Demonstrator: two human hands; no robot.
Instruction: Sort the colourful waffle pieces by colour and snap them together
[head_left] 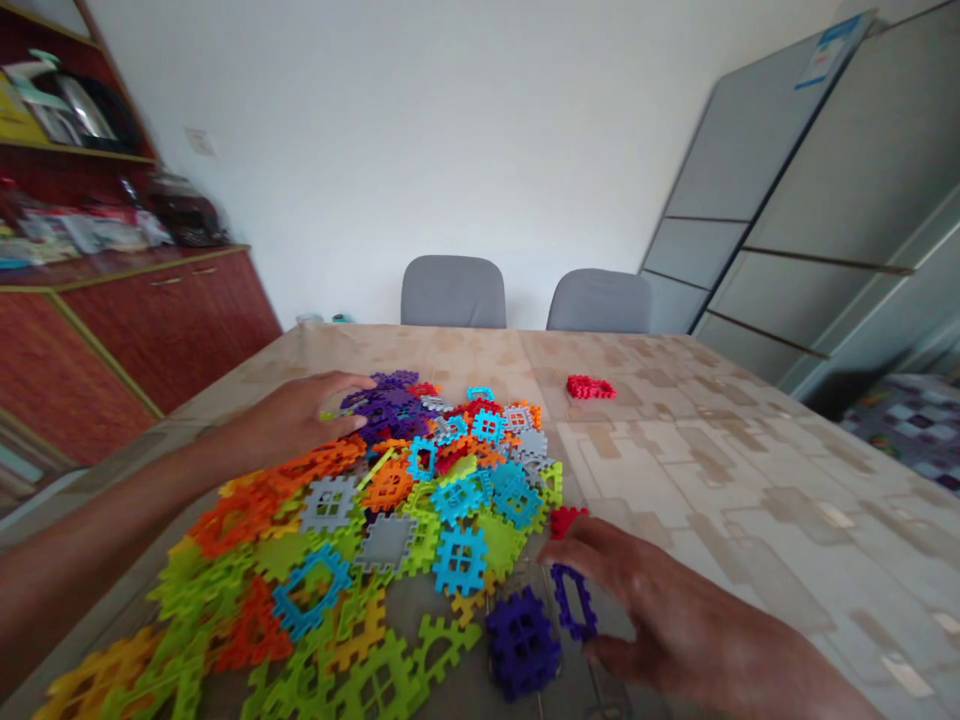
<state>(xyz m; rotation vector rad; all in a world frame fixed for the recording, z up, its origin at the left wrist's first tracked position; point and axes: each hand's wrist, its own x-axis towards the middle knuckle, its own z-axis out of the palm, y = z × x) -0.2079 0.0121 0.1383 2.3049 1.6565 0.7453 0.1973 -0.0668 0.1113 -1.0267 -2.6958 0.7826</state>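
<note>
A pile of flat plastic interlocking building pieces in several colours spreads over the table. My left hand [319, 408] reaches to the far left of the pile, its thumb and fingers apart beside a heap of purple pieces [394, 412]. Whether the fingertips touch the heap I cannot tell. On the near right, my right hand [652, 605] hovers low with thumb and fingers apart around a dark purple open frame piece [561, 603]. Left of that lies a dark purple window piece [523, 642]. A red piece [568, 521] shows just beyond the right fingers.
A small stack of red pieces [590, 387] lies apart on the patterned table [720, 450], toward the back right. Two grey chairs [453, 292] stand against the far side. There is a wooden cabinet [172, 310] on the left and a grey refrigerator-like unit [750, 180] on the right.
</note>
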